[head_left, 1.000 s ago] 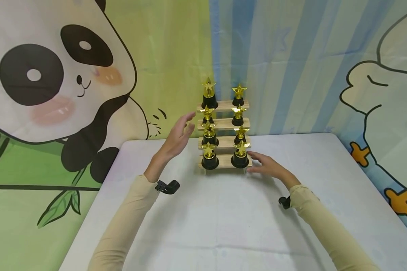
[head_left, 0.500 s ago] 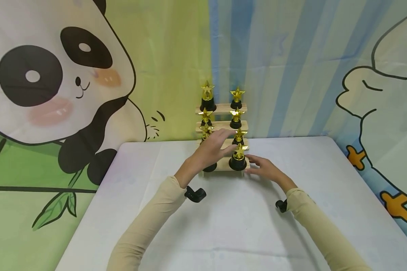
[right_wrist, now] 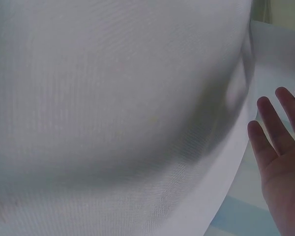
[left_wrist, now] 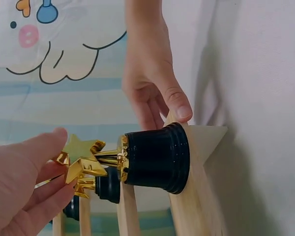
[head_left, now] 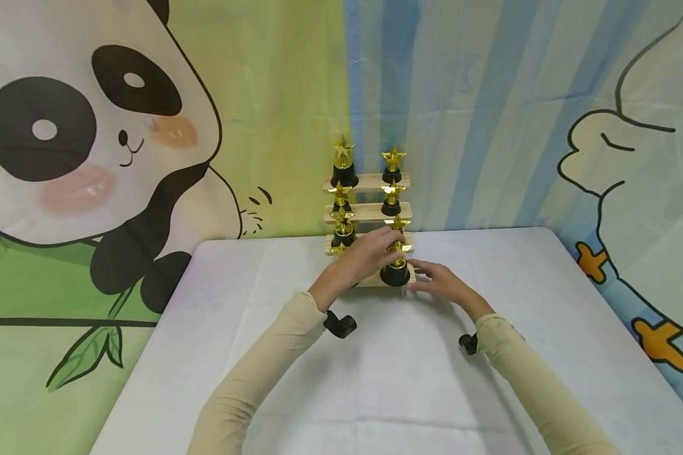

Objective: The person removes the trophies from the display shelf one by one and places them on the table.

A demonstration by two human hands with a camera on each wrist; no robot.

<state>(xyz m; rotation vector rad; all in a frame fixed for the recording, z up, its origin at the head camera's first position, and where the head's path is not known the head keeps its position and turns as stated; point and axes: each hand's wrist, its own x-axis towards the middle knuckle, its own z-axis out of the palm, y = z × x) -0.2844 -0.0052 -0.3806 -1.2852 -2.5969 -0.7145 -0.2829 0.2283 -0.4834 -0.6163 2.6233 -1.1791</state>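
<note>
A stepped wooden display stand point(head_left: 369, 212) holds gold star trophies with black bases in two columns. My left hand point(head_left: 364, 256) reaches across the lowest step to the front right trophy point(head_left: 395, 275). In the left wrist view, its thumb and fingers pinch the gold star point(left_wrist: 83, 167) from either side, while the black base point(left_wrist: 155, 158) sits on the wooden board. My right hand point(head_left: 445, 284) holds the right end of the bottom step, thumb on the front edge and fingers behind. The front left trophy is mostly hidden behind my left hand.
The stand is at the back of a white-covered table point(head_left: 398, 379), close to a printed cloth backdrop point(head_left: 284, 95) with a panda. A black wrist camera point(head_left: 341, 325) juts from the left wrist, another wrist camera point(head_left: 468, 344) from the right.
My left hand has come from the stand's left side, over the lower steps, to the front right trophy's star. My right hand has stayed at the bottom step's end.
</note>
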